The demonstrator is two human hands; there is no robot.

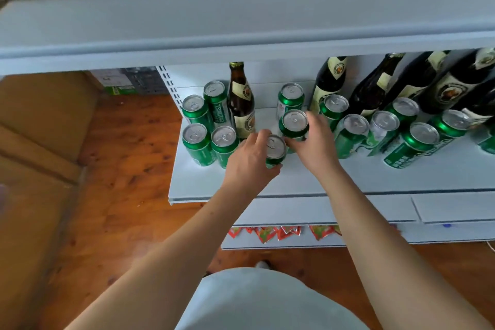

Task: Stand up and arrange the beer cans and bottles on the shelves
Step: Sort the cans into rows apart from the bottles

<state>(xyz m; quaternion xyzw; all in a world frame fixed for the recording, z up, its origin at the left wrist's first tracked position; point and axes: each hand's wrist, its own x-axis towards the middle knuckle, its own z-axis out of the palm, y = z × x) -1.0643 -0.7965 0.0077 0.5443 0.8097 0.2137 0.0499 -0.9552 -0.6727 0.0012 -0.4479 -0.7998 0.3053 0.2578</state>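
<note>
On the shelf (294, 177), the left hand (250, 161) grips 1 can (275, 151) and the right hand (313, 142) grips another (294, 126). Both cans touch, so a careless nudge could topple neighbours.

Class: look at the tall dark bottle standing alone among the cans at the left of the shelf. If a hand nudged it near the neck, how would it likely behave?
The brown bottle is tall on a narrow base, so a high nudge would probably tip it, not slide it. It looks like glass, so likely stiff and breakable. The green cans close on its left might catch it; to its right the white shelf lies open.

Thirteen green cans (294, 123) and six brown bottles (241, 99) visible.
</note>
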